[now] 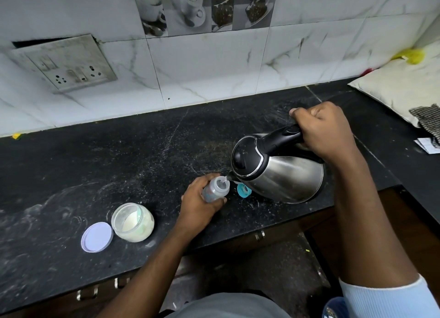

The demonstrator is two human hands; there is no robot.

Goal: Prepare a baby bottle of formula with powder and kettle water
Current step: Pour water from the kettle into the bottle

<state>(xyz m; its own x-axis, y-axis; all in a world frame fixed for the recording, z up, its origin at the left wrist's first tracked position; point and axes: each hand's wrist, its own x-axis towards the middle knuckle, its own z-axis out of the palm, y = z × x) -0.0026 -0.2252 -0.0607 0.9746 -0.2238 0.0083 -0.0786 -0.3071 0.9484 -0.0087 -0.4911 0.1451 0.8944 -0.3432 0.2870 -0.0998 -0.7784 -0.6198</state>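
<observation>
Baby bottle [215, 189] stands on the dark counter [119, 156], the left hand [200, 202] wrapped around it to steady its open neck. The right hand [326, 132] clenches the handle of the kettle [278, 170], tipping the spout over that opening so water lands inside.

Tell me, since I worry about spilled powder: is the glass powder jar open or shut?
Open: the clear glass powder jar shows its bare mouth, and its round lilac lid lies beside it.

A pale blue ribbed sleeve [390, 301] is being worn, pushed up the right forearm; the left forearm is being left bare.
</observation>
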